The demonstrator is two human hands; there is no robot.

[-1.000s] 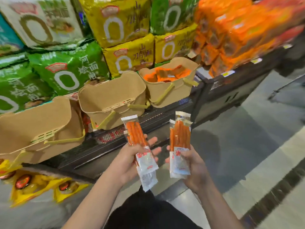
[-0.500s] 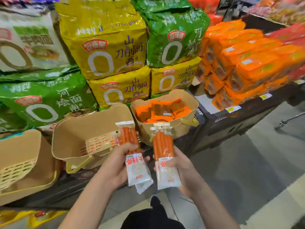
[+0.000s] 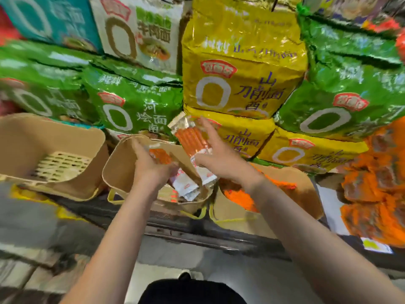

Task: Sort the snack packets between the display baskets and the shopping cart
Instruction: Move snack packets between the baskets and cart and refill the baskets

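One sausage-stick packet [image 3: 175, 170] is gripped by the left hand [image 3: 151, 170] inside the middle display basket [image 3: 118, 172], another packet [image 3: 192, 141] is held above its rim by the spread-fingered right hand [image 3: 221, 159]; release into it is judged next.

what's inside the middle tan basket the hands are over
Inside the middle basket, the left hand holds a sausage packet low in the basket. The hand and packet cover the bottom, so anything under them can't be seen.
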